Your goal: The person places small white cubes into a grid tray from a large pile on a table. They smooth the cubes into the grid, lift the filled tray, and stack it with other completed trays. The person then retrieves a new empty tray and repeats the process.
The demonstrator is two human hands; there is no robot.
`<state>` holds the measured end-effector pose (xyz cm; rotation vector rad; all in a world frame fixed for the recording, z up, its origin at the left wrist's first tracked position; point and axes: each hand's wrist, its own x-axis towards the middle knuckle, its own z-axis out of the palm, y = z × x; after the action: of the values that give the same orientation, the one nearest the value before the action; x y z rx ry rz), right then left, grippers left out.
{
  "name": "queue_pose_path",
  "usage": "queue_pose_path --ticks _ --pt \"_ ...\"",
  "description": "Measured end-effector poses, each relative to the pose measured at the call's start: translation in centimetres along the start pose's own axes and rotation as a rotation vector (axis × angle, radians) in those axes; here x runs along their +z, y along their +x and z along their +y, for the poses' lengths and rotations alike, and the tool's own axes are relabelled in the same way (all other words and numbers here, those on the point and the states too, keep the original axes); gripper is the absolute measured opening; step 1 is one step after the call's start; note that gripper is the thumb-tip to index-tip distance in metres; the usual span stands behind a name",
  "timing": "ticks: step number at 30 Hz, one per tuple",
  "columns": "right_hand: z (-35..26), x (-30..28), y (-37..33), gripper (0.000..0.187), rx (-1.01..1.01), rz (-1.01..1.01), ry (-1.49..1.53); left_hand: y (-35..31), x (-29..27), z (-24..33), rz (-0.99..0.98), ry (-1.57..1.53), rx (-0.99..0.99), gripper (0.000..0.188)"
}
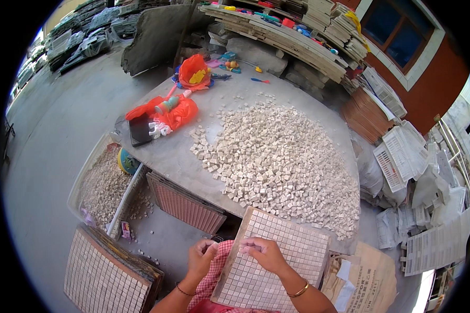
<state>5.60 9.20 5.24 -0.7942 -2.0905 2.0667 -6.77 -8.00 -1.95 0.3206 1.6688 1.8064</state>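
A square tray [297, 241] filled with rows of small pale stone mosaic tiles leans in front of me, its far edge against the table. My right hand [265, 254] is over its left part, thumb and fingers pinched together; whatever they hold is too small to make out. Just left of the tray, my left hand [201, 256] is closed above a red checked cloth [222, 261], its contents hidden. Beyond the tray, a big heap of loose stone cubes [277, 156] covers much of the grey table [180, 167].
At lower left stands another tile-filled tray [102, 271]. A plastic bin [78, 193] holds stone chips. Red bags [183, 112], toys and a dark phone [140, 130] lie on the table's left. White plastic baskets [402, 156] pile up at right; a cardboard sheet [371, 281] lies near right.
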Motion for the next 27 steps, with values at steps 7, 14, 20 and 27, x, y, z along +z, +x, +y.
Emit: queue_pose_path --ticks 7,14,20,27 --pt "0.0 -1.4 0.6 0.023 -0.038 0.065 -0.18 0.2 -3.1 2.5 -0.095 -0.505 -0.077 0.014" --pt "-2.2 3.4 -1.7 0.028 -0.088 -0.106 0.025 -2.9 -0.3 4.1 -0.009 0.438 0.614 0.028" --pt "-1.1 4.3 -2.4 0.025 -0.117 0.048 0.045 -4.7 2.1 5.0 -0.039 0.511 0.618 0.029" --pt "-0.8 1.1 -1.2 0.017 -0.026 0.124 0.028 -5.0 1.9 3.6 -0.046 0.222 0.354 0.031"
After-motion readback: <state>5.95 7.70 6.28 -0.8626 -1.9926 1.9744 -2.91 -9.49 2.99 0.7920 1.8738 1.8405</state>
